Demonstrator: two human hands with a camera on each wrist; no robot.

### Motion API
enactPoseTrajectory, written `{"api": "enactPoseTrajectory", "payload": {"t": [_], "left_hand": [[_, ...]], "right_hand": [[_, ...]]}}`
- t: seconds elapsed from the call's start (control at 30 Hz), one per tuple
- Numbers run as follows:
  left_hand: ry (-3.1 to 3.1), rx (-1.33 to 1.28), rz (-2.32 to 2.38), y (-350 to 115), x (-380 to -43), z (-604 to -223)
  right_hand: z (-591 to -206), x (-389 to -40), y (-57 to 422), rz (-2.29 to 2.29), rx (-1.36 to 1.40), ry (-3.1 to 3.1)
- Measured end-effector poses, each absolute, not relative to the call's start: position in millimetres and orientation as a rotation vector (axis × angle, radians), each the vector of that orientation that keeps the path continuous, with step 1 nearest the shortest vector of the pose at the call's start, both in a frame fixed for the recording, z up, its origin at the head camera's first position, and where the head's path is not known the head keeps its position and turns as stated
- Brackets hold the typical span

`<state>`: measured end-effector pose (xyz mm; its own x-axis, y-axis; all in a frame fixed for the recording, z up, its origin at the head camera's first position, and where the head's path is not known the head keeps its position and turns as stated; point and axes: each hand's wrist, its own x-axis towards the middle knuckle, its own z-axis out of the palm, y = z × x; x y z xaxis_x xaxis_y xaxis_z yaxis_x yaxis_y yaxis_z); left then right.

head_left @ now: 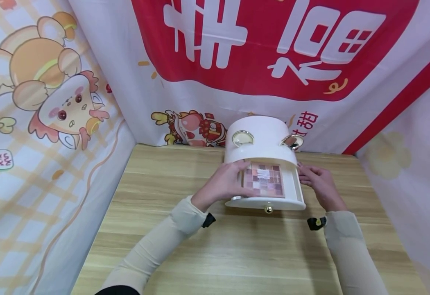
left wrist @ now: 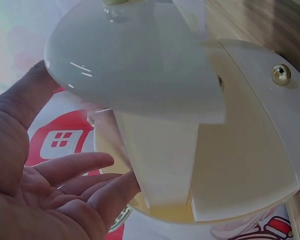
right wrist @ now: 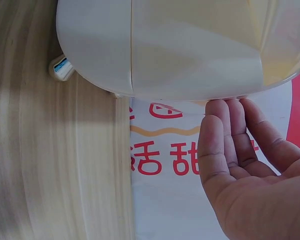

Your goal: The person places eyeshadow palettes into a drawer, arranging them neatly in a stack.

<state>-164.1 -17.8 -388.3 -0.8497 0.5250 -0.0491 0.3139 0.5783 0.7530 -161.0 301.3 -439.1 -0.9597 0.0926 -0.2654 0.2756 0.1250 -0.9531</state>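
Observation:
A white rounded cosmetics organizer point(head_left: 259, 137) stands at the back of the table with its upper drawer point(head_left: 291, 180) pulled out. In that drawer lies an eyeshadow palette point(head_left: 263, 180) with pinkish squares. My left hand point(head_left: 220, 180) spans the palette's left end, thumb at the near corner and fingers at the far one. From the left wrist view, the thumb is partly hidden behind the drawer front point(left wrist: 125, 65), and a fingertip meets the drawer's side. At the organizer's right side is my right hand point(head_left: 320, 184), its fingertips touching the white wall point(right wrist: 190, 65).
Two gold-rimmed oval pieces point(head_left: 242, 138) sit on the organizer's top. A lower drawer with a gold knob point(left wrist: 281, 74) shows beneath the upper one. Printed cloth point(head_left: 196, 96) hangs behind the wooden table point(head_left: 156, 180) and along both sides.

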Motion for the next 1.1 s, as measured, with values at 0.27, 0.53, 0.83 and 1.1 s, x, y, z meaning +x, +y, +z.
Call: {"api": "enactPoseTrajectory", "payload": {"t": [0.27,0.53,0.83,1.1], "left_hand": [[2.569,0.671,1.197,-23.6,-162.2,-385.9],[2.234,0.584,1.755,-33.9,-158.7,-385.0],[1.565,0.399,2.090,-34.7,-142.0,-373.9],[1.244,0.270,2.156,-31.6,-124.6,-379.9]], "right_hand": [[-440.2,-163.2,300.4,-1.957,0.403,2.238],[-439.2,-161.6,301.2,-1.944,0.395,2.240],[-441.5,-161.8,302.4,-2.007,0.369,2.207],[-442.3,-161.2,301.3,-2.021,0.392,2.196]]}}
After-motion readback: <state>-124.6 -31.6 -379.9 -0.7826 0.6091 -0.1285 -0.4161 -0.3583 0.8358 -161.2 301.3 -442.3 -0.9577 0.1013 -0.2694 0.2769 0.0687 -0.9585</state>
